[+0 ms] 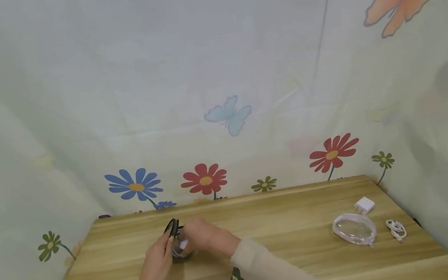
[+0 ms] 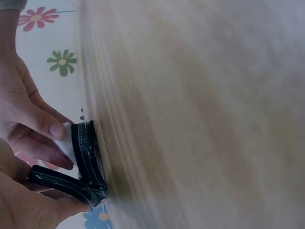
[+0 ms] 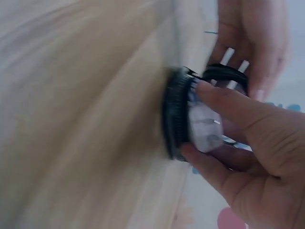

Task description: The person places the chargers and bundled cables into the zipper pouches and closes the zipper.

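Observation:
A small round zip case (image 1: 174, 235) with black zipped edges stands open on the table, its lid raised. My left hand (image 1: 158, 254) pinches the lid, thumb on one side. My right hand (image 1: 201, 235) reaches into the case's lower half and holds a small white block (image 3: 205, 128) between thumb and fingers. In the right wrist view the block lies against the zipped rim (image 3: 175, 117); its far side is hidden. From the left wrist view, the two case halves form a V joined at the hinge (image 2: 97, 194).
On the right of the wooden table (image 1: 294, 214) lie a clear pouch with a white rim (image 1: 353, 229), a white plug charger (image 1: 364, 205) and a coiled white cable (image 1: 396, 230). A small dark item with a green mark (image 1: 237, 279) is partly hidden by the right sleeve (image 1: 275, 264).

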Demonstrator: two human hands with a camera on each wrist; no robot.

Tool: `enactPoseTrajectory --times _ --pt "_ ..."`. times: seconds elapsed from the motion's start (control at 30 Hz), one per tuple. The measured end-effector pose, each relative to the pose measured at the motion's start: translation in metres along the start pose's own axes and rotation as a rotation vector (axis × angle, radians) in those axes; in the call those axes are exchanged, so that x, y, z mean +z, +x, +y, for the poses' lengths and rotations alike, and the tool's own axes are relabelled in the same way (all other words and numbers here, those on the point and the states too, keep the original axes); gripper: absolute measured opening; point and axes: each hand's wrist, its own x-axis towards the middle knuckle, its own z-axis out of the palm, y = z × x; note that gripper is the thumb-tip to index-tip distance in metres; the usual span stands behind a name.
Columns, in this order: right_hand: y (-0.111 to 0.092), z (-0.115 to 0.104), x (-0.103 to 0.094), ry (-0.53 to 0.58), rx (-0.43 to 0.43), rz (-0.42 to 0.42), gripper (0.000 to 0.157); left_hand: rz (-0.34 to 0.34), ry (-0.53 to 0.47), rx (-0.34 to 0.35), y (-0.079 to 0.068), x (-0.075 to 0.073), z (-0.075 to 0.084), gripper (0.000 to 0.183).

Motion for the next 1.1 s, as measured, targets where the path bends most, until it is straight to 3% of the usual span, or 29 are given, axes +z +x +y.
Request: enactPoseTrajectory --times 0.13,0.47,0.67,0.9,1.1 --pt "0.001 0.006 -0.010 0.020 0.009 -0.039 0.019 0.004 0.007 0.001 0.003 -0.002 0.001 0.033" --pt "-0.001 0.014 -0.016 0.222 0.100 0.124 0.026 -0.020 -0.005 0.022 0.010 -0.002 0.006 0.038" --pt "0.003 0.007 -0.007 0.260 0.139 0.203 0.020 -0.030 -0.009 0.001 0.008 -0.004 0.007 0.042" --pt "0.007 0.002 0.003 0.231 0.177 0.193 0.017 -0.028 -0.012 0.047 0.009 0.000 0.007 0.041" --pt "0.004 -0.001 0.010 0.177 0.173 0.123 0.012 -0.058 -0.015 0.021 0.004 0.003 0.004 0.041"
